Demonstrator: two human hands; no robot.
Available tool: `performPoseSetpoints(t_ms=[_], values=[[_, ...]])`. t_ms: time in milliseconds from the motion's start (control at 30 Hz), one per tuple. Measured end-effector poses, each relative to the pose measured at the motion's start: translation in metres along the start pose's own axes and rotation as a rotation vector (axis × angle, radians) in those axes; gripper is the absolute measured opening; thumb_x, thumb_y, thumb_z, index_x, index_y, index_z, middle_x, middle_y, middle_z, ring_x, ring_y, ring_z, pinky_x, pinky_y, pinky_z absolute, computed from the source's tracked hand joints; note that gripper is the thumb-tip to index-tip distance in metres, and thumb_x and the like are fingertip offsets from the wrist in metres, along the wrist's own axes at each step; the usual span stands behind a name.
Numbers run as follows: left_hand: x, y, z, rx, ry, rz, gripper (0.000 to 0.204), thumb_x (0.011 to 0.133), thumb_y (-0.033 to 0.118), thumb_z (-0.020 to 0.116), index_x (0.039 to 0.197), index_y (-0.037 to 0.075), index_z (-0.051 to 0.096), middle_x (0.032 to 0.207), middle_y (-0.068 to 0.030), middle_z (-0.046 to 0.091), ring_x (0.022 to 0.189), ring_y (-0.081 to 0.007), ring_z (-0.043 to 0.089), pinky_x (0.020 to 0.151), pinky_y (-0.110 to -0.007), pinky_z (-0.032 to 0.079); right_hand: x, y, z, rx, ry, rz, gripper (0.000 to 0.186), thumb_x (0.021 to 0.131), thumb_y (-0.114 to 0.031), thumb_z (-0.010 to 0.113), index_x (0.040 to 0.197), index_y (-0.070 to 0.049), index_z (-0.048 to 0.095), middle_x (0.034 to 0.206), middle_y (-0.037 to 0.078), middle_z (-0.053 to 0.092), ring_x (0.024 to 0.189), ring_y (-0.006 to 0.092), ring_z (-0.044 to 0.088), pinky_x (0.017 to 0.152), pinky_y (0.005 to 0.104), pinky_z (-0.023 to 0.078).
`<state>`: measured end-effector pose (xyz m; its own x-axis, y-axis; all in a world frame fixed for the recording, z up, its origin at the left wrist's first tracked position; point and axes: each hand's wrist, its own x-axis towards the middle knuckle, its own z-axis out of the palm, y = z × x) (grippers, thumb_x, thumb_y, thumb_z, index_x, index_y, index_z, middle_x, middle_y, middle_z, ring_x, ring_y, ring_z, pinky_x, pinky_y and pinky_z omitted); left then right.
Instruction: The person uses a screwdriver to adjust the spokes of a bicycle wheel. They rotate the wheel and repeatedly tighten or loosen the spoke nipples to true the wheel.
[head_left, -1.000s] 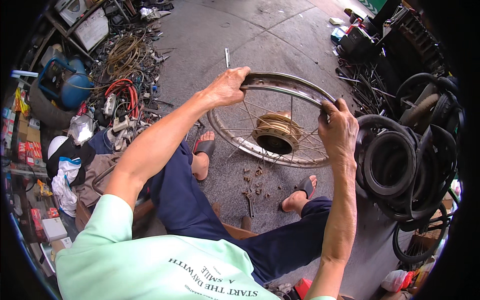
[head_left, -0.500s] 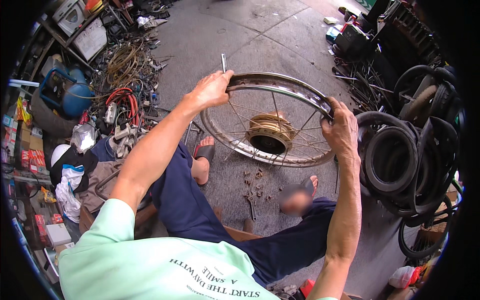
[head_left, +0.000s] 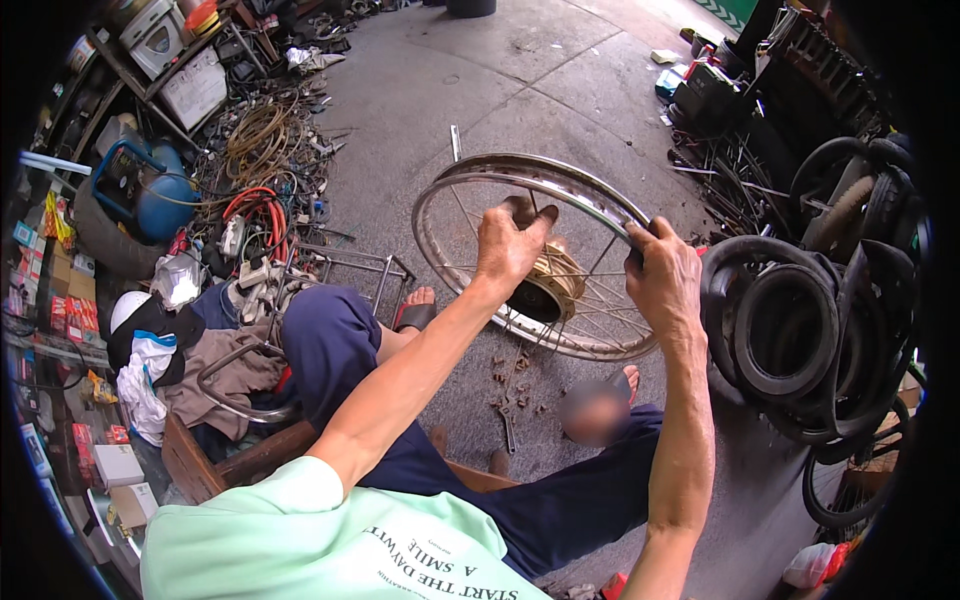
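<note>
A spoked metal wheel (head_left: 470, 300) without a tyre is held tilted over the floor between my feet. My right hand (head_left: 664, 280) grips its rim at the right, thumb on the inner side. My left hand (head_left: 510, 245) reaches over the near part of the wheel, its thumb and fingers curled about a dark spoke near the top of the rim; the fingertips are partly hidden. Behind and below that hand sits the brass-coloured hub (head_left: 553, 285) with its dark round opening. On the floor under the wheel lie a wrench (head_left: 509, 428) and several small brownish metal pieces (head_left: 521, 362).
Black tyres and tubes (head_left: 785, 310) are heaped at the right. Metal rods (head_left: 715, 180) lie beyond them. At the left are coiled hoses (head_left: 262, 145), a blue tank (head_left: 165, 195), a metal frame (head_left: 370, 265) and small boxes (head_left: 118, 465). A wooden stool edge (head_left: 190, 455) shows beside my leg.
My left hand has let go of the rim's upper left and moved right and down to the spokes. My right hand stays on the rim; the wheel has tilted and shifted slightly.
</note>
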<state>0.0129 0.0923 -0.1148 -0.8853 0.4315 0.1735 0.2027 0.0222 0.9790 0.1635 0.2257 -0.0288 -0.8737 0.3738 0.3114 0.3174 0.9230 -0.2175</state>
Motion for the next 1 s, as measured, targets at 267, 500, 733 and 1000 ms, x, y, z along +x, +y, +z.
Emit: performPoseSetpoints(t_ms=[267,500,733,1000], values=[[0.005,-0.014,0.006,-0.097,-0.002,0.061,0.023,0.093,0.019,0.066,0.083,-0.001,0.072,0.067,-0.0064,0.071,0.060,-0.0124,0.065,0.057,-0.030,0.049,-0.015,0.003,-0.004,0.022,-0.007,0.021,0.040,0.073,-0.001,0.068,0.112,-0.008,0.070,0.093,0.014,0.058,0.080,0.0352,0.064,0.071,0.0441,0.052],[-0.041,0.016,-0.017,0.027,0.055,-0.126,0.014,0.095,0.010,0.063,0.093,0.000,0.072,0.080,-0.0086,0.073,0.055,-0.0126,0.064,0.051,-0.029,0.053,-0.028,-0.007,-0.010,0.058,-0.045,-0.056,0.039,0.072,-0.002,0.070,0.111,-0.007,0.070,0.091,0.014,0.058,0.076,0.0347,0.064,0.068,0.0425,0.051],[-0.051,0.004,-0.034,-0.048,-0.007,0.074,0.012,0.092,0.006,0.068,0.084,-0.002,0.072,0.072,-0.0068,0.072,0.063,-0.0079,0.064,0.053,-0.024,0.051,-0.032,-0.010,-0.003,0.096,0.056,-0.081,0.038,0.070,0.002,0.070,0.108,-0.004,0.068,0.088,0.014,0.057,0.070,0.0332,0.064,0.063,0.0412,0.052],[-0.062,0.008,-0.048,-0.382,0.100,-0.126,0.012,0.090,0.005,0.068,0.101,0.001,0.072,0.079,0.0031,0.070,0.070,-0.0024,0.055,0.062,-0.023,0.044,-0.032,-0.037,-0.008,0.192,0.030,-0.018,0.040,0.070,0.008,0.067,0.109,-0.001,0.068,0.080,0.015,0.055,0.063,0.0321,0.059,0.059,0.0378,0.048]])
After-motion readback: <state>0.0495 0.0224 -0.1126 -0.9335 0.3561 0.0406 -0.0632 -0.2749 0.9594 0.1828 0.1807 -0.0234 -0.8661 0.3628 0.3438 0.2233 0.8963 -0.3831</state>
